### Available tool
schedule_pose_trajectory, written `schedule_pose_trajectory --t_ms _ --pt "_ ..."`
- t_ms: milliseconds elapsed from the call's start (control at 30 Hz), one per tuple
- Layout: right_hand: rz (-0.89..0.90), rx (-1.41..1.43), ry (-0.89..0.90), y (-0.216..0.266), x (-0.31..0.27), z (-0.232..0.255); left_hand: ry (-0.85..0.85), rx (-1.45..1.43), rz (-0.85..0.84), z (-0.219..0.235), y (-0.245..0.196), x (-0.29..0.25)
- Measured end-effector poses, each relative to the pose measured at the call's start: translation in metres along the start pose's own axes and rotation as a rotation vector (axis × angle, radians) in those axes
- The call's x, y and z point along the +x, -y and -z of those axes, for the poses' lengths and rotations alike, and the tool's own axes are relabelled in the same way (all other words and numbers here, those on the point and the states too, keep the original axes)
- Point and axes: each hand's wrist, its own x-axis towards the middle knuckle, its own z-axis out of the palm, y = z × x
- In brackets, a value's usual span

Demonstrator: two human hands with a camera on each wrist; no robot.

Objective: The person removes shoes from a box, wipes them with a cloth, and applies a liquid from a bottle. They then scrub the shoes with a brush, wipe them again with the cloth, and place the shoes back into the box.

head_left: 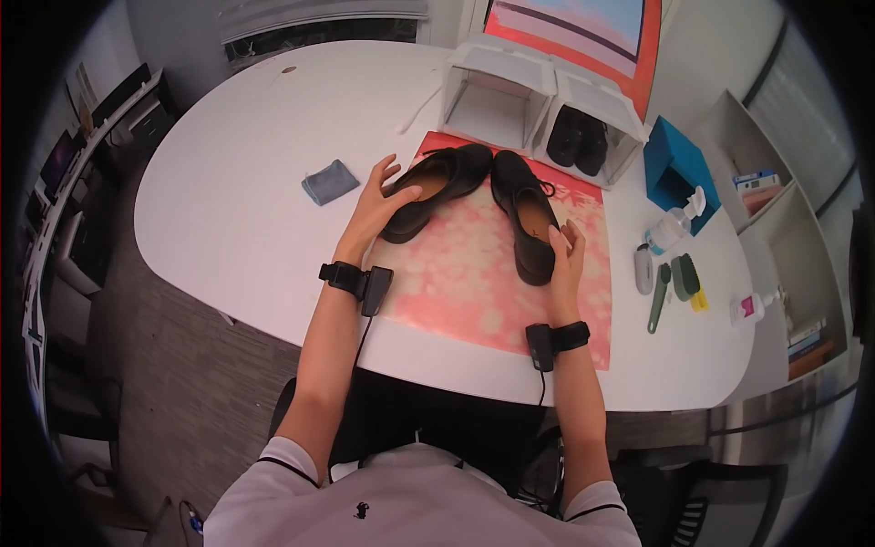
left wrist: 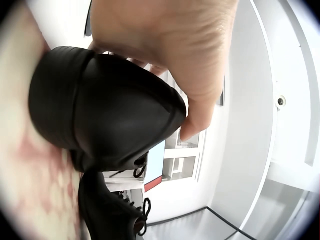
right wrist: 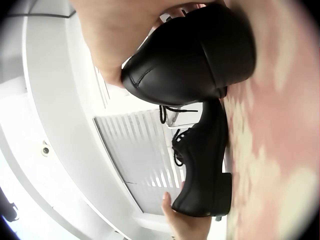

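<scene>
Two black lace-up shoes stand on a red and pink patterned mat (head_left: 488, 296), toes close together and heels apart. My left hand (head_left: 372, 211) grips the left shoe (head_left: 456, 175) at its heel, the thumb over the opening's rim. At the heel of the right shoe (head_left: 527, 219), my right hand (head_left: 567, 264) holds its outer side with the thumb at the rim. In the left wrist view the left shoe's heel (left wrist: 115, 110) fills the middle below the hand (left wrist: 165, 40). The right wrist view shows the right shoe's heel (right wrist: 185, 60) under the hand (right wrist: 117, 35).
Behind the mat stand two white boxes, one (head_left: 497, 105) with nothing seen inside, the other holding black shoes (head_left: 577, 141). A grey cloth (head_left: 330, 182) lies left. To the right are a blue box (head_left: 679, 169), a pump bottle (head_left: 670, 230), brushes (head_left: 684, 277) and a small bottle (head_left: 747, 310).
</scene>
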Motion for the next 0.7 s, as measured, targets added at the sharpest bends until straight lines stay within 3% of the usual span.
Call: schedule_pose_trajectory --t_ms 133,233,333,433,533,567,700 --pt "-0.007 0.047 -0.081 -0.002 0.005 0.005 0.063 0.015 0.107 0.005 -0.004 -0.001" --pt "-0.046 0.238 -0.179 -0.016 0.022 0.019 0.016 0.035 0.092 0.0 -0.005 -0.005" --pt "0.144 0.112 -0.208 -0.014 0.027 0.03 -0.071 -0.079 0.087 -0.002 0.003 0.0" --pt "0.472 -0.323 -0.247 -0.004 0.029 0.042 -0.07 -0.218 0.132 0.001 0.026 0.014" --pt "0.648 -0.62 -0.141 0.002 0.035 0.056 -0.09 0.007 -0.038 -0.006 0.018 0.008" --pt "0.557 -0.633 -0.08 0.005 0.033 0.058 -0.074 0.002 -0.069 -0.007 0.016 0.007" --pt "0.692 -0.801 0.037 0.012 0.034 0.062 -0.018 0.071 -0.2 -0.018 0.008 0.002"
